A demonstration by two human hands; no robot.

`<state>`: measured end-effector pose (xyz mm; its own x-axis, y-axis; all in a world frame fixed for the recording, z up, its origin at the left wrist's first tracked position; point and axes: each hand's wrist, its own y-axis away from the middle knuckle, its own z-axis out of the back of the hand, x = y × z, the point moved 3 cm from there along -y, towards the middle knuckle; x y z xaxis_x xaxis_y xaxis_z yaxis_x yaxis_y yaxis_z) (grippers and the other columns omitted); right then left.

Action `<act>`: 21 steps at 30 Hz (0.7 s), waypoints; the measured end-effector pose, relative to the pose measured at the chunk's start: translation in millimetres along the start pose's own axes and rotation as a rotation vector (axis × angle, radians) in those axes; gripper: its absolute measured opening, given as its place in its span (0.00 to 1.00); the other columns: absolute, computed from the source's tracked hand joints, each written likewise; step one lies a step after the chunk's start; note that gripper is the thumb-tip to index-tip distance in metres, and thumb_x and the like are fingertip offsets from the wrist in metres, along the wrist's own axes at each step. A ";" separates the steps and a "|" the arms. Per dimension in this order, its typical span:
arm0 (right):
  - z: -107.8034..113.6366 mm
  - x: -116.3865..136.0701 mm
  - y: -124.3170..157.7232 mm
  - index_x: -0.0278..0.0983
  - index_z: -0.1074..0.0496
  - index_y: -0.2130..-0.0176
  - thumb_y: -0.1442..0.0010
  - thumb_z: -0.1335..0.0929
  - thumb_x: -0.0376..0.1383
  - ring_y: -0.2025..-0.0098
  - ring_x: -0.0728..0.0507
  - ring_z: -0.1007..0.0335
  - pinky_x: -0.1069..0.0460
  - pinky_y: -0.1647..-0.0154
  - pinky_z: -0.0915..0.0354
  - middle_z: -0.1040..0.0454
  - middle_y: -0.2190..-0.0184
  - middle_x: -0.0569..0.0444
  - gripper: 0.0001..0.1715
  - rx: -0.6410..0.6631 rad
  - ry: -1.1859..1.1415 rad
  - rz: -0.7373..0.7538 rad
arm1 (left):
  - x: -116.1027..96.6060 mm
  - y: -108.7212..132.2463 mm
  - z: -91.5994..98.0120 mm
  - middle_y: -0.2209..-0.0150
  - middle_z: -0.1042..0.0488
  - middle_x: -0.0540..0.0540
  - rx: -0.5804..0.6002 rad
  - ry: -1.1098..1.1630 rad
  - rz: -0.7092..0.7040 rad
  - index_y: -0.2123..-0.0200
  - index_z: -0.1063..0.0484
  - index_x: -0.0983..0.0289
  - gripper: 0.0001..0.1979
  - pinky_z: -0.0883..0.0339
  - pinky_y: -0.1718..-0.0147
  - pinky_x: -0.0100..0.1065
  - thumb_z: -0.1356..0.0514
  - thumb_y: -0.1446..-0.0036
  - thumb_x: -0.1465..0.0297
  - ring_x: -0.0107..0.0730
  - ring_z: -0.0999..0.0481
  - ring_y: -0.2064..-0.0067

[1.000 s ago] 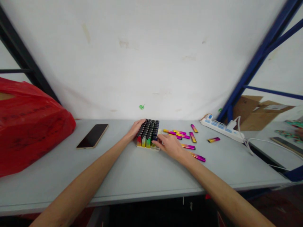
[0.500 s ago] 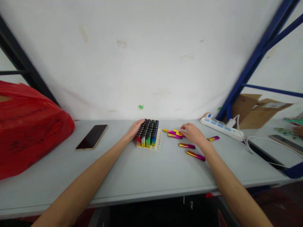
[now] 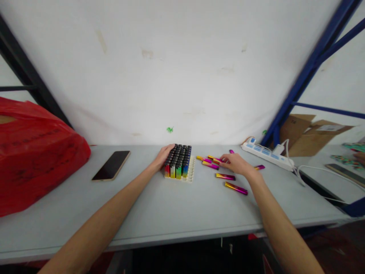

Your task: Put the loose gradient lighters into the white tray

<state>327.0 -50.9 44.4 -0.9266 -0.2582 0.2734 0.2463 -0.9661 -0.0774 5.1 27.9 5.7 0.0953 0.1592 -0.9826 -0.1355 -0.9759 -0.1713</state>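
Several black-topped lighters (image 3: 178,163) stand upright in close rows in a white holed tray (image 3: 189,176); its right column of holes shows bare. My left hand (image 3: 162,157) is against the left side of this block, fingers curled round its far left corner. On the right, my right hand (image 3: 234,163) is low over the table, its thumb and fingertips closing on the end of a gold-and-purple lighter (image 3: 217,161). Other such lighters lie loose around it, including one (image 3: 225,176) and another (image 3: 236,188) nearer the front edge.
A phone (image 3: 111,165) lies on the grey table (image 3: 171,213) at left, beside a red plastic bag (image 3: 40,156). At right are a white power strip (image 3: 268,155) with cables, a blue frame post (image 3: 302,76) and a cardboard box (image 3: 310,135). A wall stands behind.
My right hand has shifted slightly right and down, with its fingers lower among the loose lighters. A purple lighter end behind it has come into view. My left hand has stayed in place.
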 end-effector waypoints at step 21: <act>-11.9 25.4 -14.4 0.36 0.31 0.72 0.39 0.38 0.57 0.75 0.47 0.37 0.53 0.73 0.42 0.32 0.78 0.56 0.28 -0.383 -0.692 0.084 | 1.7 -1.6 1.9 0.65 0.20 0.52 0.000 -0.038 -0.026 0.66 0.24 0.64 0.19 0.36 0.54 0.37 0.38 0.49 0.53 0.39 0.26 0.60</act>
<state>296.6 -43.5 41.1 -0.4918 -0.3954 0.7757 0.0757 -0.9070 -0.4143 3.7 30.1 4.1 0.0616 0.1901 -0.9798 -0.1336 -0.9713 -0.1969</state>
